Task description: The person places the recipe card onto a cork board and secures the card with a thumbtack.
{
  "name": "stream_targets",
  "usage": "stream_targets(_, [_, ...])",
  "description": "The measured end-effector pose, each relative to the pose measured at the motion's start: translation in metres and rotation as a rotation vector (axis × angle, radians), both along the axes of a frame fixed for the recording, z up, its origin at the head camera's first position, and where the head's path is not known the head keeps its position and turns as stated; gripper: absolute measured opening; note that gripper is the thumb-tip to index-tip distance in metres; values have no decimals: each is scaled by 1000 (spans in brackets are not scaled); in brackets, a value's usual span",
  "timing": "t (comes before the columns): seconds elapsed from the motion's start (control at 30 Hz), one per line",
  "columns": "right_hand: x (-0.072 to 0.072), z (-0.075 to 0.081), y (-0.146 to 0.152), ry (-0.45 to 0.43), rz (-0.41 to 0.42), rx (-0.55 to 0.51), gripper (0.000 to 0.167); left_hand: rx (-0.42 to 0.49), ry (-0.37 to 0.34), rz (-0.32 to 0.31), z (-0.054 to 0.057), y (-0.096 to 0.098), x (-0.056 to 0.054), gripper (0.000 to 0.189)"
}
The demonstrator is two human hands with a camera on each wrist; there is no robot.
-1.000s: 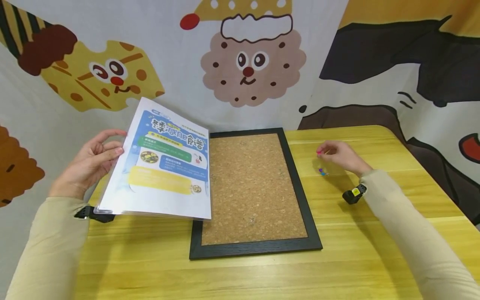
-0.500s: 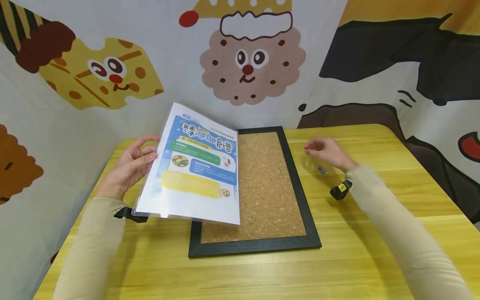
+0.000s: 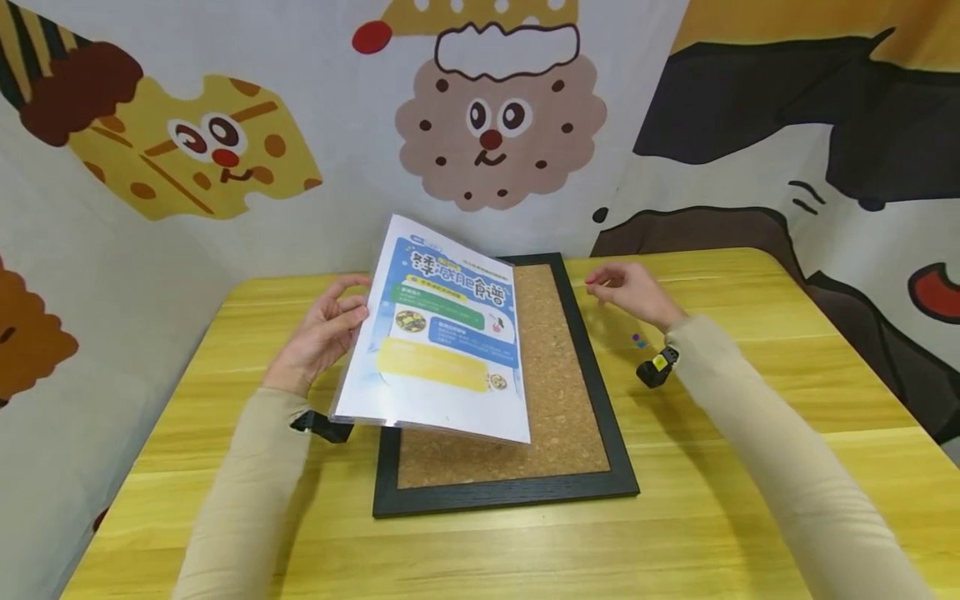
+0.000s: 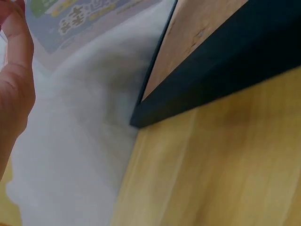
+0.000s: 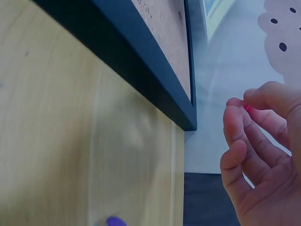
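My left hand [image 3: 318,343] pinches the left edge of a printed poster [image 3: 450,408] in a clear, glossy cover. Tilted up, the sheet hangs over the left part of a cork board [image 3: 562,375] with a black frame [image 3: 510,495], hiding much of the cork. Just right of the frame, my right hand [image 3: 636,296] is raised with a small pink push pin [image 5: 247,108] pinched between thumb and forefinger. Most of that pin is hidden by the fingertips. Below this hand a purple pin [image 3: 636,337] and a blue pin [image 3: 641,344] lie on the table.
The board lies on a yellow wood-grain table [image 3: 480,554]. Behind the table hangs a white cloth [image 3: 352,125] printed with cartoon food. Each wrist wears a black camera, the left one [image 3: 326,427] close to the poster's lower corner.
My left hand has carried the poster rightward, from beside the board to over its left and middle. My right hand has moved left toward the frame, still pinching the pink push pin.
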State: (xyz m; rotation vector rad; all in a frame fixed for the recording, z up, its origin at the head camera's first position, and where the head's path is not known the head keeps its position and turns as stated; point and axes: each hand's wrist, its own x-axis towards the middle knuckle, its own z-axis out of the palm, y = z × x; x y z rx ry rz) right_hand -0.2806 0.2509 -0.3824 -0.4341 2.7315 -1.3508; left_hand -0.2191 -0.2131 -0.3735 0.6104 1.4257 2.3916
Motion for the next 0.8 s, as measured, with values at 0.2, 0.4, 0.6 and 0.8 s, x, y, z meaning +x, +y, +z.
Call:
stream_targets(0.2, [-6, 0, -12, 11, 38, -22, 24, 11, -27, -9, -6, 20, -5, 36])
stream_targets(0.4, [-8, 0, -23, 10, 19, -23, 20, -23, -51, -11, -8, 38, -9, 35])
stream_targets(0.6, [-11, -1, -32, 12, 36, 2, 22, -165, -105, -30, -13, 50, -9, 36])
stream_targets(0.8, [-16, -3, -44, 3, 61, 22, 20, -385, -142, -21, -13, 56, -7, 47])
